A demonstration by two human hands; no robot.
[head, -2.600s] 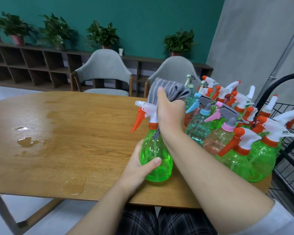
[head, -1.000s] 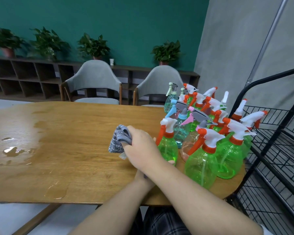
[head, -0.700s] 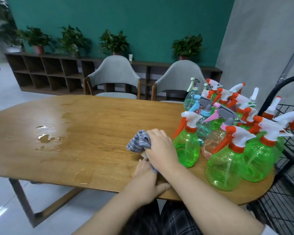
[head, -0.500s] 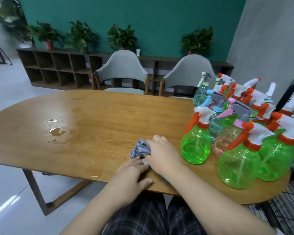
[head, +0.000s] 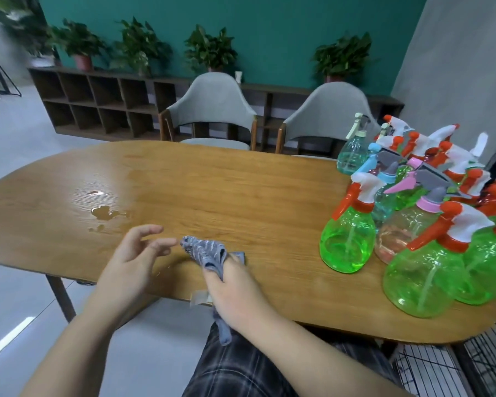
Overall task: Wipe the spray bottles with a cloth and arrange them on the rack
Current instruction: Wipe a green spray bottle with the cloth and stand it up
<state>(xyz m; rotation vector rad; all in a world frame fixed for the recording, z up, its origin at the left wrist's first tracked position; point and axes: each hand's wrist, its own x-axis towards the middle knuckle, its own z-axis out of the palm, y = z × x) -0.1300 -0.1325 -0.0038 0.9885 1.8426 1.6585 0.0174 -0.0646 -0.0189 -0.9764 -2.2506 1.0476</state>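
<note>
Cloth in hand at the counter's near edge

Grey striped cloth [head: 205,255] lies bunched and soft on the wood-grain counter [head: 226,190], gripped by the right hand [head: 235,290], whose fingers curl round it; one tail of the fabric hangs off the counter's edge below the wrist. The left hand [head: 129,265] hovers just beside the cloth without touching it, its fingers [head: 155,245] loosely spread and slightly bent, holding nothing.

Spray bottles [head: 413,213] stand crowded at the counter's right end, well apart from both hands. They are translucent plastic with bulbous round bodies and trigger heads. Nearest the hands is a bright green bottle [head: 347,242] with a white head and an orange-red trigger and collar; at least two more of the same green kind stand at the near right. One pale pink bottle [head: 398,233] with a pink collar and grey head sits between them. Behind are two teal-tinted bottles, one with a blue trigger and one with a pale cream head [head: 354,151]. Further white-and-orange heads cluster at the back; their exact number cannot be told.

Black wire rack [head: 430,365] shows at the lower right, below the counter's edge.

Small puddles of water [head: 106,212] gleam on the glossy counter at the left. Two grey upholstered chairs [head: 212,110] with curved backs stand on the far side, before a dark wooden cubby shelf [head: 103,101] carrying five leafy potted plants [head: 209,51].
</note>
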